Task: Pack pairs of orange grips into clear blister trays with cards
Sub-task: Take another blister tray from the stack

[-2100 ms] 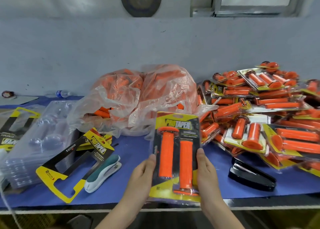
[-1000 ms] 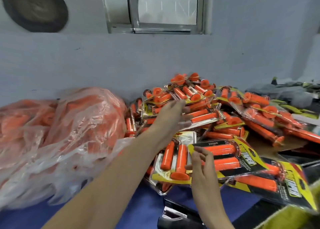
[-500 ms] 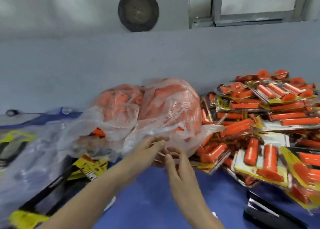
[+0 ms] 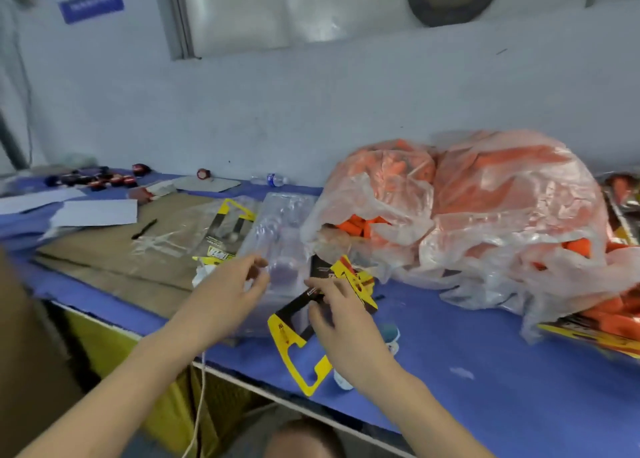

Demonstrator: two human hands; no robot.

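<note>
We look down on a long workbench covered in blue cloth [image 4: 485,336]. The biggest thing on it is a bulging clear plastic bag [image 4: 485,215] at the right. Loose orange rubber grips [image 4: 360,227] show at the bag's open mouth on its left side. A flat sheet of brown cardboard [image 4: 121,250] lies across the bench to the left.

Between the cardboard and the bag stands a stack of clear blister trays [image 4: 280,236], just beside the bag's mouth. A yellow-and-black cut-out card [image 4: 294,353] leans against the near right corner of the stack, and its lower end overhangs the bench edge.

Our right hand [image 4: 343,319] lies on this card. Its fingers are bent down and the thumb is closed toward them, so they pinch the card's black strip. Our left hand [image 4: 235,288] sits at the near left edge of the tray stack with thumb and fingers curved and a little apart. The blur hides whether they grip a tray.

Sheets of white paper [image 4: 97,212] lie at the far left. A small clear water bottle [image 4: 273,179] lies by the wall, and a black pen [image 4: 143,229] rests on the cardboard.
</note>
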